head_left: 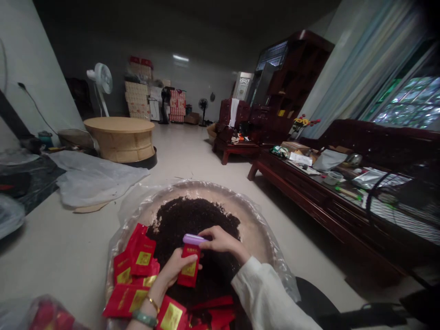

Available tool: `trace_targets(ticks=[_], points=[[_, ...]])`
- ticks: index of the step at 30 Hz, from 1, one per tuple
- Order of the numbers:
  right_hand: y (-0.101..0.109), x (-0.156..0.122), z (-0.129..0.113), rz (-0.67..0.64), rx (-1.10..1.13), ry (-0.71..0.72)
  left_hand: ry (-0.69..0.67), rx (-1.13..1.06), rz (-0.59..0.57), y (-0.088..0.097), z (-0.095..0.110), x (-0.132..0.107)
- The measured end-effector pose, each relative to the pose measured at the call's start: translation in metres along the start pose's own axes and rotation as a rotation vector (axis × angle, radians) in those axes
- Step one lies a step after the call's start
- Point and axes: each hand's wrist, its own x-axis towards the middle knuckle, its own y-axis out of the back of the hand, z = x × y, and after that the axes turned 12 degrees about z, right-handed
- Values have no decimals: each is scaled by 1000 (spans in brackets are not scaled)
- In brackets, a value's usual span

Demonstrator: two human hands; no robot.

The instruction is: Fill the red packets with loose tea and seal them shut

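Note:
My left hand [183,265] is closed around a small red packet [188,274] with a gold label, held upright over the basket. My right hand [219,240] grips a light purple handheld bag sealer [193,239], which lies across the packet's top edge. Below both hands spreads a heap of dark, loose tea-like leaves [195,213] in a wide round basket [252,217] lined with clear plastic. Several more red packets [142,254] are piled at the basket's left side, by my left forearm. Others [216,314] lie at its near edge, partly hidden by my right sleeve.
A round wooden-topped stand [120,137] and a crumpled plastic sheet [98,176] are on the floor at left. A long dark wooden table [309,195] with clutter runs along the right. A white fan [103,78] stands behind, with stacked boxes [138,98] at the back wall.

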Motion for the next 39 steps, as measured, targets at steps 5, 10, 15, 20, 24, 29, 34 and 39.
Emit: trace_targets(ticks=[5,10,15,20,24,29,34,39], points=[[-4,3,0,25,-4,-51,16,8,-10,-3,7,-5],[-7,3,6,40,30,-38,41,-70,-46,-6,9,-9],[-6,3,8,55,40,-27,152,-198,-73,-6,14,-12],[-9,4,13,52,47,-57,220,-262,-105,-4,16,-10],[-11,4,16,47,72,-47,226,-246,-100,-5,16,-9],[-10,2,12,45,86,-45,195,-188,-71,-8,15,-11],[-9,-1,9,40,101,-60,84,-84,4,-10,12,-12],[-10,-3,12,39,124,-78,62,-39,13,-10,9,-8]])
